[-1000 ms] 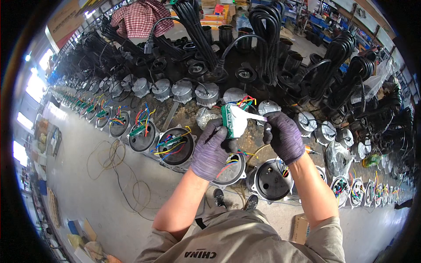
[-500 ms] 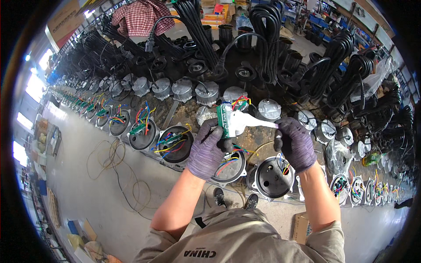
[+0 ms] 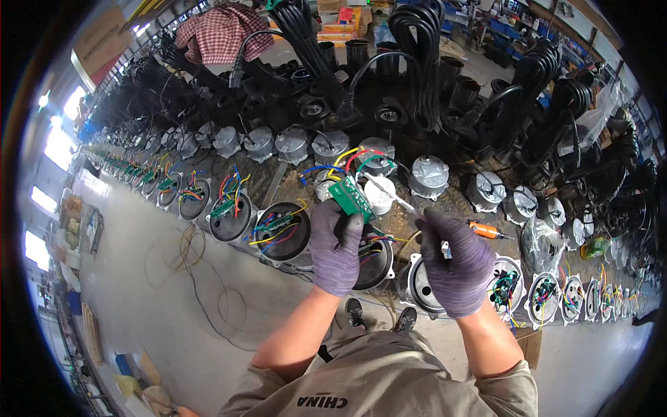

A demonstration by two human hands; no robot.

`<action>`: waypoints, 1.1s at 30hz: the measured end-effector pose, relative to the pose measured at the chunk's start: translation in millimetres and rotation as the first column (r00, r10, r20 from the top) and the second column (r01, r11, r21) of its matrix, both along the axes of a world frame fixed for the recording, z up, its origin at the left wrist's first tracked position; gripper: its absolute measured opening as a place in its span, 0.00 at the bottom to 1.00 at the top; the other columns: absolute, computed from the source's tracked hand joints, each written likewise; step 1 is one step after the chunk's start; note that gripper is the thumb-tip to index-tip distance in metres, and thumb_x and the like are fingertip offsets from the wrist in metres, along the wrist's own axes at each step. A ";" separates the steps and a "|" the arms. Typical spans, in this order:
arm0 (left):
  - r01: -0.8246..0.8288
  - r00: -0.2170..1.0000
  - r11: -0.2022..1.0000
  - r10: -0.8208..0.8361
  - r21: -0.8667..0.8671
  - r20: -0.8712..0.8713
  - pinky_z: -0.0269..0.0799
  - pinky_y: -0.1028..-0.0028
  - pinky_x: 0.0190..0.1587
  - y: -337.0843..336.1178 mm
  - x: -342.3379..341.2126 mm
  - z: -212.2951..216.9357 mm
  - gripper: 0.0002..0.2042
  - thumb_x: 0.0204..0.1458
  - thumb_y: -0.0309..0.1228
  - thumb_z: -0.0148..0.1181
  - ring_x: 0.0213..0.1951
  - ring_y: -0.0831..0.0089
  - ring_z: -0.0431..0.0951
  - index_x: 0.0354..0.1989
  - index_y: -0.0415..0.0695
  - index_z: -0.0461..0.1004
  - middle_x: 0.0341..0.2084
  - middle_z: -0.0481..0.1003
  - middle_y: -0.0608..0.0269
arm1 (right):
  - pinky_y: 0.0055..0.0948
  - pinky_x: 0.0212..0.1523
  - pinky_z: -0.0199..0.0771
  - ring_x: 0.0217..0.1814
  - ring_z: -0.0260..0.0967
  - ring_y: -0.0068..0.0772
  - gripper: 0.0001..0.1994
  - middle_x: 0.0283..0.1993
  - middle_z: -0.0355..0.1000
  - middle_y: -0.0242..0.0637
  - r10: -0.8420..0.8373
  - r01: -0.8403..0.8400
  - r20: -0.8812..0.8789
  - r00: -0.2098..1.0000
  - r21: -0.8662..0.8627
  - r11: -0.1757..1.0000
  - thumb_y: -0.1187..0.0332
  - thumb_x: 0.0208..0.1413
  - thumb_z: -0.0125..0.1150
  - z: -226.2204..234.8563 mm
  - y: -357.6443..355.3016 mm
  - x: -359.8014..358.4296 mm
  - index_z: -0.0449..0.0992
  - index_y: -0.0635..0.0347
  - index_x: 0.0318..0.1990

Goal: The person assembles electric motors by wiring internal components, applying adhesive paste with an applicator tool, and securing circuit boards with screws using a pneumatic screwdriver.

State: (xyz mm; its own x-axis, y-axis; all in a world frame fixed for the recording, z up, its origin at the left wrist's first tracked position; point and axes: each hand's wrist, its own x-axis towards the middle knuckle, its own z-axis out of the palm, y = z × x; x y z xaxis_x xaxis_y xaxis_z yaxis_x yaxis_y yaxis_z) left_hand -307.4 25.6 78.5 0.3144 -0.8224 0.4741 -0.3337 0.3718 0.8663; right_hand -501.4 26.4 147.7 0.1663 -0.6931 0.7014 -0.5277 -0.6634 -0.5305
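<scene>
Between the thumb and fingers of my left hand [image 3: 335, 254] is a green circuit board [image 3: 352, 199], tilted, with yellow, red, green and blue wires spreading from its far side. My right hand [image 3: 455, 264] is closed on a thin white stick [image 3: 401, 200], which slants up and left toward the board. Whether its tip touches the board I cannot tell. A round white tub [image 3: 379, 195] shows just behind the stick, right of the board. Both hands wear purple-grey gloves. Below them lie round black-lined metal housings [image 3: 422, 285], partly covered by my right hand.
An orange-handled screwdriver [image 3: 488, 230] lies right of my right hand. Silver motor-like cans [image 3: 429, 175] line the bench, with bundled black cables [image 3: 420, 62] behind. More housings with wired boards [image 3: 283, 233] run along the near edge. A clear plastic bag [image 3: 543, 244] sits at right.
My right hand has come down and nearer with the white stick, uncovering the screwdriver. The circuit board has turned in my left hand, and its wires now fan out on the far side.
</scene>
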 end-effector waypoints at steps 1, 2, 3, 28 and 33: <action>-0.099 0.980 0.992 0.111 -0.081 0.165 0.73 0.73 0.44 1.0 -1.2 0.6 0.13 0.64 0.32 0.63 0.41 0.74 0.76 0.51 0.40 0.69 0.40 0.74 0.61 | 0.37 0.36 0.81 0.37 0.83 0.49 0.18 0.40 0.81 0.50 -0.003 0.003 0.002 1.000 0.000 1.000 0.80 0.53 0.69 0.9 1.7 2.9 0.80 0.60 0.52; -0.096 0.980 0.992 0.109 -0.081 0.167 0.73 0.73 0.44 2.0 -3.8 0.2 0.13 0.64 0.32 0.63 0.41 0.74 0.76 0.51 0.40 0.69 0.40 0.74 0.61 | 0.38 0.36 0.81 0.37 0.82 0.48 0.19 0.40 0.81 0.49 0.013 -0.013 0.000 1.000 0.008 1.000 0.80 0.53 0.69 1.4 2.9 5.1 0.79 0.60 0.53; -0.146 0.974 0.984 0.161 -0.100 0.159 0.73 0.73 0.44 3.1 -7.9 -0.8 0.13 0.63 0.31 0.65 0.41 0.74 0.76 0.50 0.40 0.70 0.40 0.74 0.61 | 0.39 0.36 0.81 0.37 0.82 0.48 0.19 0.39 0.81 0.48 0.029 -0.029 -0.002 1.000 0.017 0.999 0.80 0.53 0.68 1.9 4.0 5.8 0.79 0.60 0.54; -0.276 0.893 0.948 0.314 -0.159 0.322 0.73 0.66 0.46 0.5 -9.4 -15.5 0.14 0.56 0.25 0.70 0.42 0.62 0.76 0.48 0.40 0.74 0.41 0.73 0.54 | 0.41 0.29 0.78 0.29 0.78 0.48 0.21 0.34 0.78 0.44 0.063 -0.064 -0.183 0.981 0.000 0.998 0.73 0.51 0.71 9.5 22.5 11.0 0.78 0.59 0.55; -0.254 0.933 0.963 0.267 -0.084 0.240 0.75 0.67 0.45 -5.7 -1.6 -11.3 0.14 0.59 0.32 0.69 0.40 0.65 0.78 0.48 0.39 0.74 0.39 0.75 0.57 | 0.35 0.31 0.80 0.32 0.82 0.41 0.17 0.35 0.82 0.43 -0.050 0.049 -0.212 0.976 -0.012 0.999 0.80 0.49 0.70 28.1 34.3 -8.0 0.81 0.59 0.49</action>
State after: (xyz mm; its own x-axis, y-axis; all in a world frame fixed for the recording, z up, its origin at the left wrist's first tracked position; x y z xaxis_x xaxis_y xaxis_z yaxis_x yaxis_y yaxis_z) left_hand -309.0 19.9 67.2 0.3824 -0.7000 0.6031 -0.6257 0.2840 0.7265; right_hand -509.5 60.7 175.8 0.2777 -0.6998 0.6581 -0.6601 -0.6367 -0.3986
